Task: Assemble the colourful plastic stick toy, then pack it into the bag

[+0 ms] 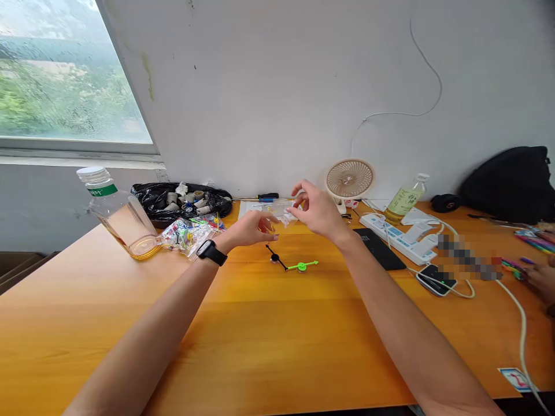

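Note:
Above the middle of the table, my left hand [255, 228], with a black watch [211, 252] on its wrist, has its fingers curled round something small and yellowish that I cannot make out. My right hand [318, 211] is raised beside it, thumb and fingertips closed on a crumpled clear plastic bag [284, 215]. Just below the hands, a black arrow spinner [274, 257] and a bright green arrow spinner [302, 267] lie on the wood, their ends close together. To the left sits another clear bag [186, 234] of small coloured parts.
A big bottle [124, 222] and a black bag [151, 199] of parts stand left. Behind are a screwdriver [269, 197] and a fan [350, 179]. Rightward lie a black notebook [381, 251], power strip [392, 236], cables, and a smaller bottle [405, 199]. Another person's hand [540, 280] shows far right.

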Demonstrator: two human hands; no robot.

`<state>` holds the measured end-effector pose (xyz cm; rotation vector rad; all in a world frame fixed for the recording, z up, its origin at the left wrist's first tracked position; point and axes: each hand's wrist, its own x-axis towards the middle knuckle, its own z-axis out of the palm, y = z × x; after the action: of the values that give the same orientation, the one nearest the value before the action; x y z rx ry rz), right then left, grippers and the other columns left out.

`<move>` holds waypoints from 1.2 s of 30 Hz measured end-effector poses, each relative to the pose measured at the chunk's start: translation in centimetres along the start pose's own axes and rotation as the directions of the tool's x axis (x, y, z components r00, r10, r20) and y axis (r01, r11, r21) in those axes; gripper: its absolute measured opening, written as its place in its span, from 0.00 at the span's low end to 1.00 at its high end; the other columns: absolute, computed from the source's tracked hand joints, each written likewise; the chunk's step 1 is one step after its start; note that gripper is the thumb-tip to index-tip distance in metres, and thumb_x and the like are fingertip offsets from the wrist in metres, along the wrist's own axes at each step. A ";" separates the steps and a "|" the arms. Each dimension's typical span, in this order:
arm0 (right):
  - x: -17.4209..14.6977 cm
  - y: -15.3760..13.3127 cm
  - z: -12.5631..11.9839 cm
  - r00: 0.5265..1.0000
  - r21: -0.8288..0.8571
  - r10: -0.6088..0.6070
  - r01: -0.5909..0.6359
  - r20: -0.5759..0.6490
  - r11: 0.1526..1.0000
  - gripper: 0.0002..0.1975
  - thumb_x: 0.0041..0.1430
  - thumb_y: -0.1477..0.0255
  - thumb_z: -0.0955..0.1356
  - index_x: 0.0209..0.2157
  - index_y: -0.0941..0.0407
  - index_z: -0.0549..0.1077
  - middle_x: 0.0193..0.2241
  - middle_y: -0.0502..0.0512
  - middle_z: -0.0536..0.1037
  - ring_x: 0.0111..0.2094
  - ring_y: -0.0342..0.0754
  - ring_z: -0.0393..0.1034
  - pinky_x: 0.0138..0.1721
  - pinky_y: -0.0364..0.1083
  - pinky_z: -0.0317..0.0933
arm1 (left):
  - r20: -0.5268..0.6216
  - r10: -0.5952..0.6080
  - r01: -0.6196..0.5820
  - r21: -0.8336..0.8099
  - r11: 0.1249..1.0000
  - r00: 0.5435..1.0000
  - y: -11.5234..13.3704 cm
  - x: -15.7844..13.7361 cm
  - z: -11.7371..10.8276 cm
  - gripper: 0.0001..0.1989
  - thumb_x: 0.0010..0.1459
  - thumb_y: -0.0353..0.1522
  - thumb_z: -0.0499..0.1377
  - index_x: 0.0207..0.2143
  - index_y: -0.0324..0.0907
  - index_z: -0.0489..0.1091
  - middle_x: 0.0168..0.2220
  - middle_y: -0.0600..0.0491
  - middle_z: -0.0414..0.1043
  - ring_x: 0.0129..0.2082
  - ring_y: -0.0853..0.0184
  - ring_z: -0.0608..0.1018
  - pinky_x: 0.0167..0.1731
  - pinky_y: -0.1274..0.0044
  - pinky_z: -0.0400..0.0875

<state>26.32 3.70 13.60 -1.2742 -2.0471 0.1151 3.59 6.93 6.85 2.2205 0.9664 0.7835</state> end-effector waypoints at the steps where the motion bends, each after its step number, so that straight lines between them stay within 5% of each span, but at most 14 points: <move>1: 0.0 0.1 0.0 1.000 0.017 0.006 -0.006 0.012 1.000 0.13 0.58 0.71 0.73 0.44 0.52 0.70 0.33 0.51 0.83 0.29 0.47 0.72 0.32 0.45 0.55 | 0.006 -0.006 0.006 -0.015 1.000 1.000 -0.1 0.0 0.1 0.26 0.53 0.44 0.73 0.50 0.40 0.79 0.28 0.51 0.79 0.28 0.65 0.79 0.30 0.77 0.70; 8: 0.2 0.9 -0.3 0.999 0.064 0.031 -0.034 0.044 0.997 0.11 0.58 0.66 0.75 0.39 0.53 0.71 0.32 0.51 0.83 0.27 0.46 0.71 0.30 0.44 0.55 | 0.022 -0.059 0.060 -0.100 0.993 0.998 -0.5 0.0 0.5 0.28 0.52 0.45 0.73 0.50 0.39 0.78 0.32 0.47 0.83 0.30 0.62 0.83 0.28 0.76 0.73; 13: 0.2 0.6 -0.6 0.999 0.103 0.025 -0.020 -0.041 0.995 0.14 0.63 0.58 0.72 0.34 0.54 0.72 0.31 0.54 0.82 0.27 0.47 0.70 0.29 0.45 0.57 | 0.013 -0.082 0.083 -0.193 0.978 0.997 -0.2 -0.1 0.2 0.28 0.52 0.46 0.74 0.49 0.37 0.77 0.33 0.45 0.83 0.30 0.61 0.84 0.30 0.75 0.76; 19: 0.5 1.5 -0.1 0.973 0.235 0.106 -0.056 -0.205 0.970 0.16 0.68 0.55 0.66 0.38 0.53 0.72 0.24 0.51 0.75 0.27 0.48 0.70 0.31 0.45 0.60 | -0.176 -0.151 0.068 -0.402 0.913 0.973 -0.7 -0.5 -0.3 0.30 0.50 0.46 0.76 0.50 0.39 0.77 0.48 0.41 0.82 0.40 0.58 0.86 0.33 0.75 0.77; 22: 0.4 2.3 0.9 0.991 0.206 0.052 -0.076 0.120 0.976 0.15 0.66 0.57 0.68 0.34 0.55 0.73 0.28 0.53 0.78 0.29 0.48 0.71 0.31 0.45 0.60 | -0.143 -0.259 0.157 -0.496 0.854 0.955 -2.3 -0.8 0.7 0.33 0.46 0.45 0.77 0.50 0.39 0.75 0.50 0.41 0.81 0.42 0.57 0.85 0.34 0.74 0.78; 24: 0.0 2.6 2.1 0.906 0.163 -0.010 -0.065 0.423 0.984 0.12 0.65 0.60 0.70 0.36 0.55 0.75 0.32 0.54 0.80 0.31 0.47 0.71 0.32 0.44 0.60 | -0.134 -0.291 0.182 -0.522 0.833 0.947 -3.2 -0.8 1.4 0.31 0.45 0.45 0.77 0.47 0.37 0.76 0.45 0.42 0.82 0.42 0.57 0.85 0.37 0.73 0.79; 26: -0.7 2.6 3.8 0.805 0.135 -0.028 -0.065 0.592 0.989 0.12 0.63 0.62 0.71 0.43 0.55 0.75 0.35 0.54 0.81 0.33 0.48 0.72 0.34 0.44 0.62 | -0.153 -0.276 0.166 -0.502 0.849 0.949 -3.8 -0.7 1.7 0.30 0.46 0.45 0.77 0.46 0.37 0.77 0.41 0.44 0.83 0.40 0.60 0.84 0.38 0.73 0.78; 28: -1.4 2.2 5.8 0.773 0.116 -0.022 -0.067 0.634 0.991 0.14 0.63 0.63 0.72 0.47 0.56 0.73 0.38 0.55 0.81 0.36 0.49 0.73 0.34 0.44 0.62 | -0.155 -0.242 0.142 -0.477 0.868 0.958 -4.2 -0.6 1.7 0.29 0.49 0.44 0.75 0.49 0.38 0.76 0.40 0.45 0.83 0.38 0.62 0.84 0.38 0.73 0.77; 32: -2.5 1.5 9.1 0.779 0.082 -0.005 -0.059 0.627 0.995 0.12 0.58 0.74 0.73 0.44 0.57 0.73 0.36 0.55 0.80 0.34 0.48 0.73 0.32 0.43 0.60 | -0.098 -0.203 0.133 -0.477 0.869 0.974 -5.0 -0.7 1.6 0.28 0.50 0.41 0.74 0.50 0.37 0.75 0.42 0.45 0.83 0.38 0.63 0.83 0.38 0.75 0.76; 36: -2.2 1.5 9.1 0.773 0.211 -0.014 -0.155 0.635 0.965 0.12 0.56 0.81 0.70 0.42 0.58 0.75 0.30 0.51 0.79 0.31 0.45 0.72 0.32 0.42 0.60 | -0.104 -0.171 0.118 -0.389 0.914 0.980 -6.0 -0.9 2.0 0.27 0.50 0.42 0.74 0.49 0.36 0.77 0.35 0.48 0.82 0.35 0.64 0.82 0.35 0.76 0.74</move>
<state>22.46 5.24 5.02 -1.2515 -2.4275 0.9332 1.91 9.11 1.06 1.7584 0.9379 0.9733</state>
